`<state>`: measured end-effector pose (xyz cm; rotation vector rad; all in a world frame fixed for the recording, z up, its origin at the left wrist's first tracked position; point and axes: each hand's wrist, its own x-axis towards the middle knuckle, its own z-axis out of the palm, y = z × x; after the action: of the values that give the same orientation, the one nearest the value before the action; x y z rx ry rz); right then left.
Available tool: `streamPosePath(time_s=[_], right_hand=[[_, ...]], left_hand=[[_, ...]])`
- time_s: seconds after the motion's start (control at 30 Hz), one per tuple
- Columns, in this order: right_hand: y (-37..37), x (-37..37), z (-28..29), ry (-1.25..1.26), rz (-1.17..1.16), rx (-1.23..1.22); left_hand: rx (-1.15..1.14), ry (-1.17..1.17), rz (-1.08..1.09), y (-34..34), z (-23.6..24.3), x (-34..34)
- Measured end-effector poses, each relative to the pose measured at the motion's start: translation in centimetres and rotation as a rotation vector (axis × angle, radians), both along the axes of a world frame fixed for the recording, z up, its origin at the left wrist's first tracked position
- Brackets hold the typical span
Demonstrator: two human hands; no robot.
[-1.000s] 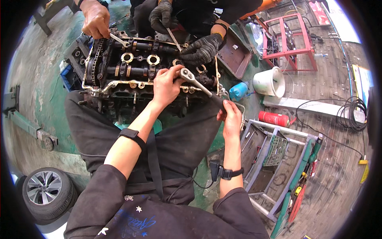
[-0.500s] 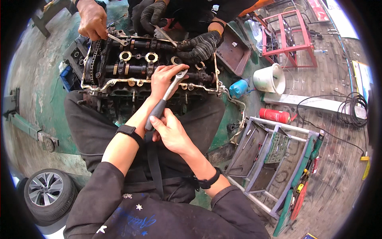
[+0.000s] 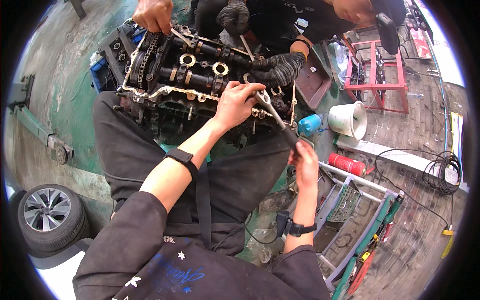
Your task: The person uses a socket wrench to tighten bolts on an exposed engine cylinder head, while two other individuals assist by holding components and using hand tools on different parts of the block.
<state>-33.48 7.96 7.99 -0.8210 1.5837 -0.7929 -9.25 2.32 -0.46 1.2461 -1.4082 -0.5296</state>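
Observation:
An engine cylinder head with exposed camshafts lies in front of my knees. My right hand is wrapped round the dark grip of a ratchet wrench, at the engine's near right corner. My left hand reaches over the engine, its fingers closed at the ratchet's head; whatever sits under that head is hidden. Across from me, a gloved hand rests on the engine close to my left fingers. Another gloved hand holds a thin metal tool. A bare hand grips a wrench at the far left.
Right of the engine are a drip tray, a blue bottle, a white bucket and a red fire extinguisher. A tool cart stands lower right. A wheel lies lower left. A co-worker leans in opposite.
My right hand has swung the ratchet's handle out to the right, away from my left forearm. My left hand stays at the ratchet's head. The view has shifted, and the co-worker's head now shows.

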Motion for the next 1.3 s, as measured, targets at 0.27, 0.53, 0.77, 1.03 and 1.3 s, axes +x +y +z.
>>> streamPosePath(time_s=[0.27,0.53,0.77,1.03,1.3], right_hand=[[0.7,1.5,0.6,-0.086,0.167,0.065],[4.1,13.6,0.0,-0.392,0.437,0.246],[4.5,13.8,-0.5,-0.327,0.438,0.235],[1.6,3.1,2.3,0.106,0.196,0.054],[1.3,3.7,0.2,0.067,-0.014,0.037]], left_hand=[[0.012,-0.048,-0.014,-0.1,-0.8,0.3],[-0.085,-0.167,0.036,-0.3,-1.2,0.0],[-0.081,-0.173,0.025,-0.3,-2.0,0.1],[-0.042,-0.099,0.022,0.0,-0.8,0.1],[0.002,-0.07,0.002,-0.2,-1.0,0.1]])
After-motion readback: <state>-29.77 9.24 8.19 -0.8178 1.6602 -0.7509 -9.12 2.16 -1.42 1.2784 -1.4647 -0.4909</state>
